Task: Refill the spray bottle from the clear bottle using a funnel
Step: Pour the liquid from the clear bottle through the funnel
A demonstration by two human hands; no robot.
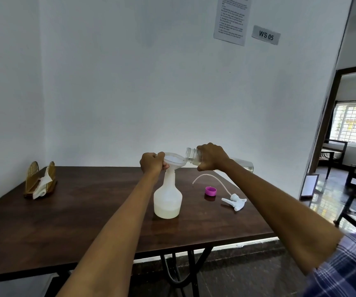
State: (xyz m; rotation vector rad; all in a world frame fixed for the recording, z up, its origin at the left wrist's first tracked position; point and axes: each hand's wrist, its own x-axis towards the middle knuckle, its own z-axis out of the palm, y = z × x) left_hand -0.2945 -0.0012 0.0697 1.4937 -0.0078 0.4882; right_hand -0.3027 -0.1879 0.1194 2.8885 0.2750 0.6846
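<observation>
A white translucent spray bottle stands upright on the dark wooden table, with a shallow layer of pale liquid in its base. A white funnel sits in its neck. My left hand grips the funnel's rim on the left side. My right hand holds the clear bottle tipped almost flat, its open threaded mouth over the funnel's right edge. The bottle's far end shows behind my wrist.
A pink cap lies right of the spray bottle. The white trigger sprayer head with its long thin tube lies near the table's right edge. A wooden napkin holder with tissue stands far left. Chairs stand in the room at right.
</observation>
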